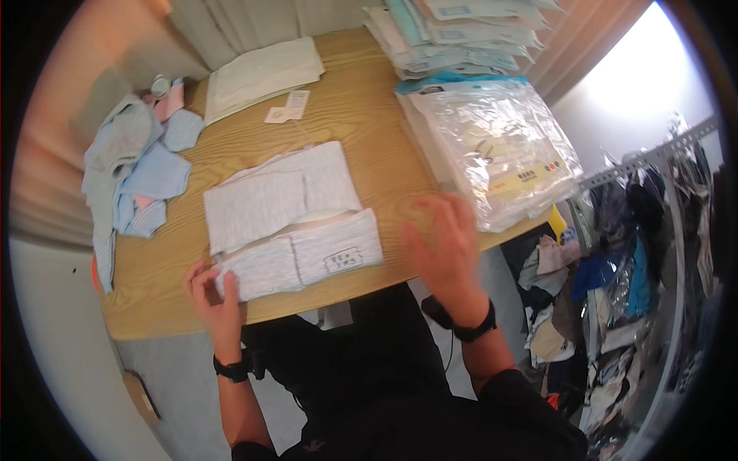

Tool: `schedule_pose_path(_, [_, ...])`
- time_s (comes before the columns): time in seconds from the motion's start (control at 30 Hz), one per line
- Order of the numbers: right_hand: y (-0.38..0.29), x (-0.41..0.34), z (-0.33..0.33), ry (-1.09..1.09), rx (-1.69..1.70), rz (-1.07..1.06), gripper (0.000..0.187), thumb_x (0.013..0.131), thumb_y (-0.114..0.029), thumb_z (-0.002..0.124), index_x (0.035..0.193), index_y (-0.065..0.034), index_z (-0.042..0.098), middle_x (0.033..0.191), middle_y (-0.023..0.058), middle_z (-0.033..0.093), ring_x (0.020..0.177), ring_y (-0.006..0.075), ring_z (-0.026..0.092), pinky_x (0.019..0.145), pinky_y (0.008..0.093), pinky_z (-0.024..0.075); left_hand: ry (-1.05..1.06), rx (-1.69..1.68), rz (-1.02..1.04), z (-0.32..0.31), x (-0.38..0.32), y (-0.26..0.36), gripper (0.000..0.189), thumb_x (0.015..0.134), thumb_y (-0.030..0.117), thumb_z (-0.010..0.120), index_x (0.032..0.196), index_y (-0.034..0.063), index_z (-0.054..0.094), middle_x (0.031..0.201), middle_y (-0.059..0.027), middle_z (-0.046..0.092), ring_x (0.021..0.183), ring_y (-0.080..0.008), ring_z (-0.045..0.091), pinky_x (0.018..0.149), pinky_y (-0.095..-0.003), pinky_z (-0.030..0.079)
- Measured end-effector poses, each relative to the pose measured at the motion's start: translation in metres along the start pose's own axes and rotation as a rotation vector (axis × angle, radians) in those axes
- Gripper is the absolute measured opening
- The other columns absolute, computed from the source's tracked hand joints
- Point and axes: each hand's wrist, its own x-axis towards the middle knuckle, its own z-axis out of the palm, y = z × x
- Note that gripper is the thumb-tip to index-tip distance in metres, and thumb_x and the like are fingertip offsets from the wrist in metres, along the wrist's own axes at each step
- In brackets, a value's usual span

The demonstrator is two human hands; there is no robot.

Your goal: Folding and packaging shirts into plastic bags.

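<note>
A light grey knit garment point(277, 196) lies folded on the wooden table point(369, 115) in front of me. Its near part is a folded band with a dark seam and a small printed patch; a pale strip shows in the gap behind the band. My left hand point(216, 294) touches the band's left end, thumb on the cloth and fingers curled at the corner; whether it pinches the fabric is unclear. To the right of the garment my right hand point(444, 253) is raised near the table's front edge, blurred by motion, with fingers spread and nothing visible in it.
Clear plastic packaging bags point(490, 150) lie at the right, with a stack of packed items point(455, 34) behind. Small blue, grey and pink clothes point(138, 167) are heaped left. White sheets point(265, 75) and paper tags point(288, 108) lie farther back. A metal rack point(671, 230) with bagged clothes stands right.
</note>
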Motion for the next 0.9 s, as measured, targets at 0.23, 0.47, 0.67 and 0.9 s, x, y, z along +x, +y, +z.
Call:
schedule_pose_path(0.23, [0.044,0.022,-0.028,0.132,-0.696,0.084,0.054,0.078,-0.012,0.065,0.130,-0.0111,0.053,0.123,0.0131,0.057,0.118,0.0326,0.050,0.106,0.0569,0.0265,0.029,0.041,0.064,0.008,0.001,0.021,0.017,0.085,0.006,0.061,0.100,0.0023,0.054,0.124,-0.0163,0.048,0.118,-0.0308,0.045,0.101,-0.0404,0.034])
schedule_pose_path(0.47, [0.055,0.019,-0.017,0.267,-0.488,0.071,0.043,0.078,-0.008,0.062,0.121,-0.0101,0.061,0.096,0.0064,0.069,0.102,0.0236,0.060,0.105,0.0549,0.0311,0.084,0.048,0.055,0.003,0.000,0.024,0.017,0.087,0.012,0.057,0.100,0.0018,0.053,0.125,-0.0181,0.050,0.117,-0.0324,0.046,0.102,-0.0428,0.032])
schedule_pose_path(0.67, [0.023,-0.002,-0.023,0.474,-0.404,-0.062,0.033,0.078,0.000,0.065,0.109,-0.0099,0.067,0.094,0.0031,0.069,0.094,0.0211,0.062,0.106,0.0522,0.0310,0.097,-0.053,0.106,0.001,-0.003,0.017,0.020,0.089,0.016,0.057,0.102,0.0009,0.052,0.124,-0.0191,0.050,0.116,-0.0312,0.047,0.102,-0.0429,0.032])
schedule_pose_path(0.9, [-0.026,-0.055,-0.013,0.168,-0.109,-0.586,0.025,0.077,-0.011,0.072,0.101,-0.0198,0.069,0.099,-0.0040,0.072,0.100,0.0158,0.062,0.113,0.0584,0.0152,0.173,-0.580,-0.232,-0.009,-0.003,0.018,0.029,0.098,0.025,0.045,0.112,-0.0004,0.052,0.122,-0.0148,0.053,0.111,-0.0226,0.051,0.100,-0.0361,0.037])
